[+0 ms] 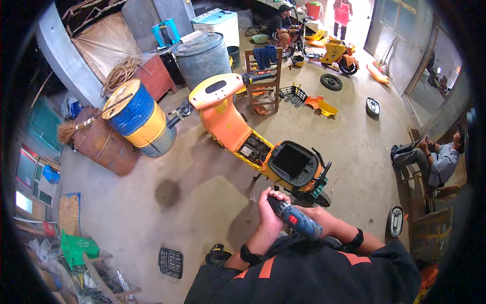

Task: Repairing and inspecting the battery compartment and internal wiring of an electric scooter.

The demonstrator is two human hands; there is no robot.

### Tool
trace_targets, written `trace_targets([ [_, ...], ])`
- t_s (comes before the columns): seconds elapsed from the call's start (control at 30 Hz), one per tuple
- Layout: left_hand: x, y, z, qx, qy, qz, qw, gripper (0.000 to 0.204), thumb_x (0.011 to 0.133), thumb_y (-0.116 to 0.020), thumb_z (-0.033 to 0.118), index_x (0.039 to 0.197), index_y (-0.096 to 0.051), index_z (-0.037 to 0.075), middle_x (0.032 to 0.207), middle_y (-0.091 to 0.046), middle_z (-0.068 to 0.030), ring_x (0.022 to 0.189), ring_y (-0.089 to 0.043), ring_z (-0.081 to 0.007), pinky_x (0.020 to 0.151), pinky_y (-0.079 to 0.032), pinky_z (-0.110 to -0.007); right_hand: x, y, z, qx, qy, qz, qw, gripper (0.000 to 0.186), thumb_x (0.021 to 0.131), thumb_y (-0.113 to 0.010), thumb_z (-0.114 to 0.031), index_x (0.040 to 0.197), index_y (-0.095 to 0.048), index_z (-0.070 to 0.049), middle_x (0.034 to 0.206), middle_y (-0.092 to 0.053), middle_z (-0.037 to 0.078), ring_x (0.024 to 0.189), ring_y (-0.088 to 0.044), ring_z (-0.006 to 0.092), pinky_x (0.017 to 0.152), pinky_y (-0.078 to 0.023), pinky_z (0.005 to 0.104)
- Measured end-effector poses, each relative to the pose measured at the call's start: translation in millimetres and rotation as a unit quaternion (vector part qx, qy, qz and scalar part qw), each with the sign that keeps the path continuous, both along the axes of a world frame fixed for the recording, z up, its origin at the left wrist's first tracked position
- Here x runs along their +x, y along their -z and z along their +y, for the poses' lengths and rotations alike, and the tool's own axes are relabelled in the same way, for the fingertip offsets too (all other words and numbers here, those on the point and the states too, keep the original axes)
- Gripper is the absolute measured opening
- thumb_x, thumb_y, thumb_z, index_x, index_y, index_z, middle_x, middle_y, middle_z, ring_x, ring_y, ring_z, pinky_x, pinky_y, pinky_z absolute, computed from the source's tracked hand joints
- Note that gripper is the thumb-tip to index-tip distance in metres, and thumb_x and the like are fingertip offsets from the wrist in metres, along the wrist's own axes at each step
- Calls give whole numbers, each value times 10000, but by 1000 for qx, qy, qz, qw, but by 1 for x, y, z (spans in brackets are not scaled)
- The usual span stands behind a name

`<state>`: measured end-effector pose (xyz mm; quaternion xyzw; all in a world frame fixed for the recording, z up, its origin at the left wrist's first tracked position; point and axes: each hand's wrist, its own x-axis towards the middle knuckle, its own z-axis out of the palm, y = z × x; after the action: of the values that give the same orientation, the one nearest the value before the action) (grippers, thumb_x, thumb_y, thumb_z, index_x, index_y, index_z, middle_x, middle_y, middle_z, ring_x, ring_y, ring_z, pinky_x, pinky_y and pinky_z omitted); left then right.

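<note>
A blue and black cordless drill is held close to my body. The fingers of my left hand are curled round its dark front end. My right hand grips it from the other side, its fingers mostly hidden behind the drill's body. Just beyond my hands stands an orange and yellow electric scooter, with no seat on it. Its black storage bin gapes at the rear, and a battery compartment lies uncovered ahead of that.
Metal drums stand to the left. A black basket and a helmet lie on the floor. Beyond the scooter are a wooden chair, orange panels and a tyre. A seated person is at right; others are far back.
</note>
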<state>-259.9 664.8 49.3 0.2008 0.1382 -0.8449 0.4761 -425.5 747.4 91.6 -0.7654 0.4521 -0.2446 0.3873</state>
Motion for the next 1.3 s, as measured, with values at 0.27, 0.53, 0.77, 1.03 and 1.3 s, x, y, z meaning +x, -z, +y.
trace_targets([
  [0.27,0,4,0,2,2,-6,1000,275,902,-553,220,641,-505,147,607,-538,21,573,-538,-110,626,-464,-296,3,-4,1,10,12,-6,1000,807,688,-708,-242,1395,-398,-8,1054,-652,218,926,-650,391,809,-514,432],
  [0.53,0,7,-2,14,14,-1,1000,274,902,-555,219,644,-501,147,614,-536,22,579,-539,-111,630,-461,-293,5,-4,2,9,20,-6,1000,801,690,-704,-234,1394,-398,-8,1060,-652,222,933,-651,392,815,-514,430],
  [0.77,4,2,-5,3,2,-13,1000,253,898,-560,209,662,-494,148,628,-534,24,581,-536,-111,635,-461,-288,7,-5,-3,8,17,11,1000,826,667,-719,-254,1393,-401,-22,1049,-655,219,914,-655,387,802,-517,431],
  [1.03,7,1,-10,-2,6,-12,1000,238,888,-571,203,668,-497,154,629,-537,23,579,-535,-116,633,-464,-301,12,-8,-9,-3,19,11,1000,835,656,-725,-258,1391,-406,-24,1016,-657,215,890,-658,382,782,-518,431],
  [1.3,10,10,-14,4,5,-19,1000,240,893,-562,209,669,-499,151,625,-538,20,583,-541,-121,629,-470,-306,17,-5,-11,-1,27,3,1000,739,704,-718,-233,1361,-455,-21,1008,-666,214,890,-660,378,795,-513,406],
])
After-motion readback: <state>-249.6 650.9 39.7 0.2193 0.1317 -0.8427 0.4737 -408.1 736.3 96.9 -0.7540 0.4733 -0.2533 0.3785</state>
